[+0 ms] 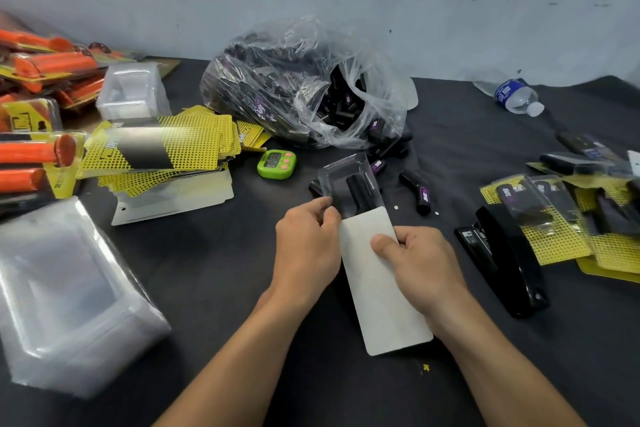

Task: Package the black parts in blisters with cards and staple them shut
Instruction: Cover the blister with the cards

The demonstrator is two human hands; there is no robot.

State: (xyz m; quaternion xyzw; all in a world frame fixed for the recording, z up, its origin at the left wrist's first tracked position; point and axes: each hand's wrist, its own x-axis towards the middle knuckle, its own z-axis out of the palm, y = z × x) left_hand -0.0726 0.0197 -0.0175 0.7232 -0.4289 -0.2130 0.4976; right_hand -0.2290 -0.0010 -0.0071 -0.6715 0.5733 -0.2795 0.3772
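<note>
Mid-table, the left hand (306, 243) pinches the left edge of the clear blister (349, 180), black part (358, 191) inside. The white card (377, 298) sits partway in, pinched by the right hand (422, 263). A stapler (509, 260) lies to the right.

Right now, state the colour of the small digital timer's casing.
Lime green, with pink buttons: small digital timer, head view.

free: table (225, 270) centre-left | blocked: stapler (509, 263) right, blister stack (62, 288) left, bag (298, 87) ahead
</note>
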